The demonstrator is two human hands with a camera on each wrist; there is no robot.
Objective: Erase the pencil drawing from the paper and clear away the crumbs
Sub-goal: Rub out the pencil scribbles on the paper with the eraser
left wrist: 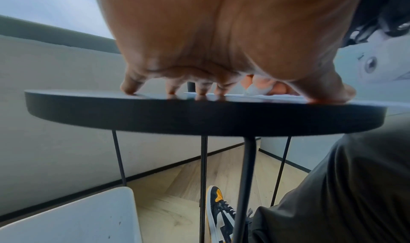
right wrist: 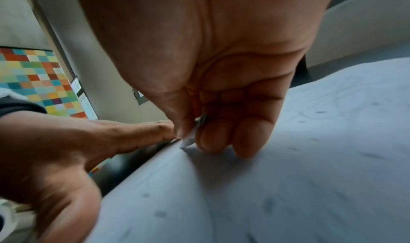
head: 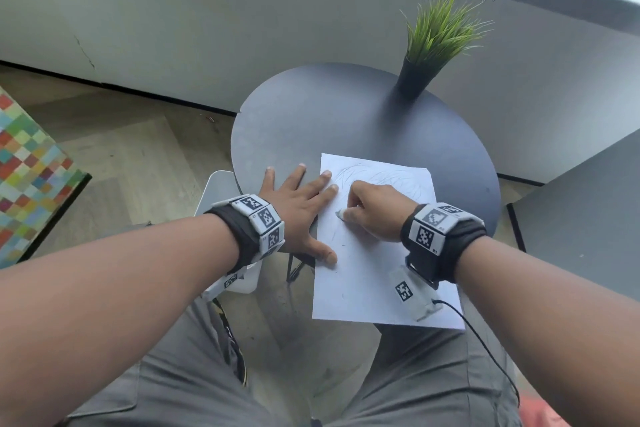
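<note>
Head view: a white paper (head: 374,253) is laid on the near edge of a round dark desk (head: 346,121), with its near part hanging past that edge over the person's lap. An eraser (head: 340,215), small and pale, is pinched between the thumb and curled fingers of the right hand (head: 377,211) and is pressed to the sheet close to its left edge. The left hand (head: 298,208) is spread flat with straight fingers, nothing being gripped; its thumb and two fingertips are rested on the left margin of the paper, the rest on the bare desk.

Faint pencil scribbles (head: 381,177) are seen toward the far end of the sheet, and short dark marks on the near half; whether these are strokes or crumbs cannot be told. The erasing is judged to be partly done, with crumb clearing not yet begun.

Several risks are judged from here. The sheet could be creased or torn if it is rubbed hard over the unsupported overhang. It could be dragged off the near edge, since it is pinned on one side only. Crumbs could be smeared into grey streaks if they are swept with a pressing palm.

One container is present: a dark pot (head: 414,78) at the far right edge, in which a grassy green plant (head: 440,28) is held, well apart from the paper.
</note>
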